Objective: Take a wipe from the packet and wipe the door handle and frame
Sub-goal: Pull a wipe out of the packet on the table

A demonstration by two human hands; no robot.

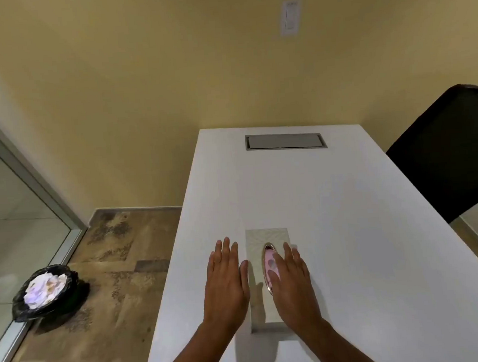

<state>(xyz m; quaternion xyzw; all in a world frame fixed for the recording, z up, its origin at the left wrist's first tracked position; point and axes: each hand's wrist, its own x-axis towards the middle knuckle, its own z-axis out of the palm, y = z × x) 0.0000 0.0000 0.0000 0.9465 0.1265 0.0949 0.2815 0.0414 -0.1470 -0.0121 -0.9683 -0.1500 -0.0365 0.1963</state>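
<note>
A pale rectangular wipe packet [267, 236] lies on the white table [347, 215] near its front edge. Its top has an oval opening with a gold rim, and a pink wipe [269, 259] shows inside it. My left hand [226, 283] lies flat, palm down, just left of the packet with fingers apart and nothing in it. My right hand [291, 281] is spread over the packet's right half, its fingers beside the oval opening; it holds nothing. No door handle is in view.
A grey flap panel [286, 141] is set into the table's far end. A black chair [445, 155] stands at the right. On the floor at left sits a black-lined bin [46, 291] full of crumpled paper, beside a glass panel with a metal frame [34, 181].
</note>
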